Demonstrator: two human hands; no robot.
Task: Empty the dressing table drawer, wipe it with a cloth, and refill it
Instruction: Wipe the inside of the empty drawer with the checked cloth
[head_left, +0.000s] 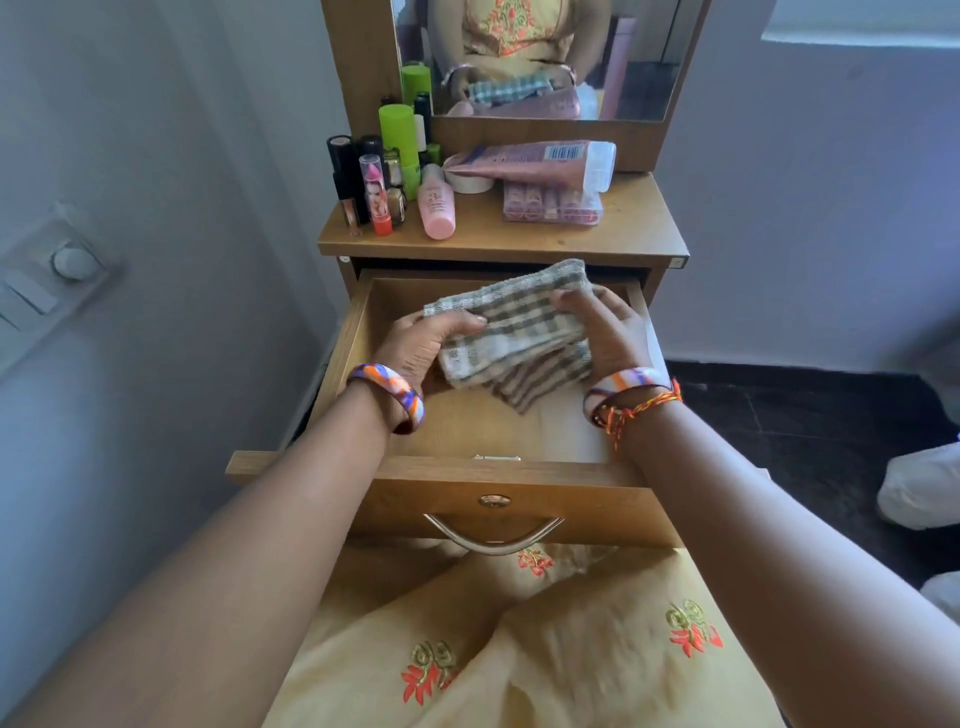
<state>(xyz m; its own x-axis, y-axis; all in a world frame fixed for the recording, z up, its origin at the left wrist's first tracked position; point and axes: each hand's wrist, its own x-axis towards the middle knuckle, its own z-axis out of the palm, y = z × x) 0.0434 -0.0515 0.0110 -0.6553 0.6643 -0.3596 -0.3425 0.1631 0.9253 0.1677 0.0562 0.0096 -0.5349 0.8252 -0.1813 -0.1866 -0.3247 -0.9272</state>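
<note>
The folded cloth (514, 332) was gripped by both hands, left (426, 345) and right (608, 325), crosswise just above the emptied drawer (467, 441).

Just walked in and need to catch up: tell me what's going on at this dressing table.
A person sits facing the dressing table with its drawer pulled open. Both hands hold a folded checked cloth over the drawer: the left hand grips its near left edge, the right hand holds its right side. No items show in the visible part of the drawer. Cosmetics stand on the tabletop: a pink bottle, a pink tube, lipsticks and a green can.
</note>
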